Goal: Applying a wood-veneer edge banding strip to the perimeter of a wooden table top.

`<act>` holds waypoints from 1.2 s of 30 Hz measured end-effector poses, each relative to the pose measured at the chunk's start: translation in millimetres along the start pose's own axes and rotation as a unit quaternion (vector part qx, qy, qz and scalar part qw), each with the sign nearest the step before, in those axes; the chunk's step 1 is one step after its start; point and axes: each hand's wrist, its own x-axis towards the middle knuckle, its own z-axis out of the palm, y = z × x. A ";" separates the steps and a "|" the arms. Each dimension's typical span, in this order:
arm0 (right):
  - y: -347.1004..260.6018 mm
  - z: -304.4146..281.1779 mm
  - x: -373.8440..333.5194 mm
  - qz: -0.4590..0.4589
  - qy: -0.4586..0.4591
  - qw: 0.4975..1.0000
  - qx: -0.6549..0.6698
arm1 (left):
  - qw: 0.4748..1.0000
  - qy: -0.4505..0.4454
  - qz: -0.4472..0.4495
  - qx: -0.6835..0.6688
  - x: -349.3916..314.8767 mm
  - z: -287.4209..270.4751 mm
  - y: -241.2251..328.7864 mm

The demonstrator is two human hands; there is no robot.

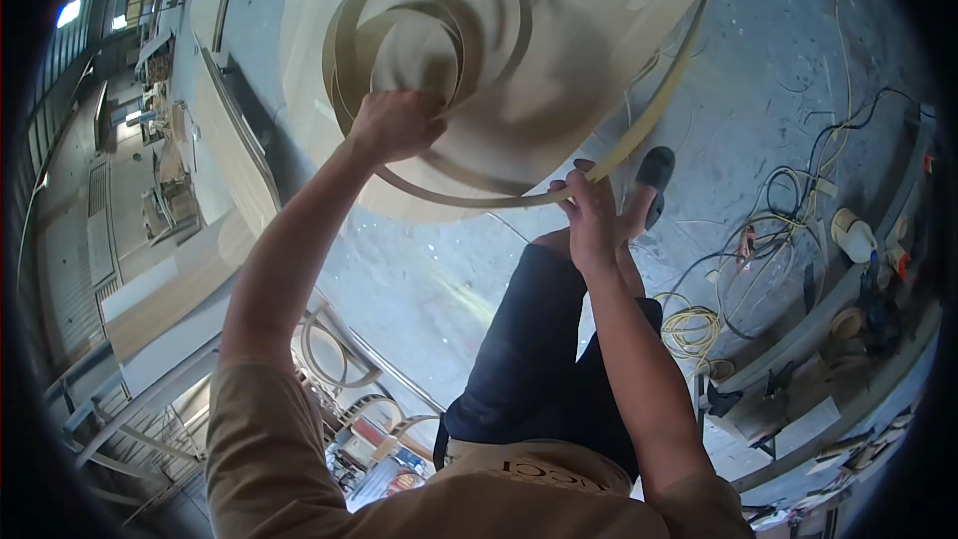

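A large light-wood board (579, 20) with a rounded edge lies in front of me. On it rests a loose coil of thin wood-coloured edging strip (344, 50), wound in several loops. My left hand (399, 126) is closed in a fist on the near side of the coil, its fingertips partly hidden. From the coil a length of strip (659, 108) runs along the board's near edge, then curves up to the far right. My right hand (591, 208) pinches this length between thumb and fingers, just off the board's near right edge.
Tangled black cables (783, 185) and a coiled yellow cord (691, 329) lie on the floor at right, near a white jug (853, 235). Long panels (235, 130) lean at left. Round wooden rings (339, 354) stand at lower left. My shoe (654, 180) shows beside the board.
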 end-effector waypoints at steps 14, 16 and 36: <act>39.0 -34.4 -23.6 -0.078 0.050 0.995 0.038 | 0.840 0.237 -0.086 -0.480 67.9 14.2 -208.3; 41.6 -37.2 -30.3 -0.096 0.079 0.992 0.019 | 0.738 0.205 -0.166 -0.621 85.4 -5.8 -217.1; 127.0 -8.5 -30.3 -0.114 0.079 0.965 0.224 | 0.824 0.044 -0.041 -0.563 45.3 -29.4 -166.7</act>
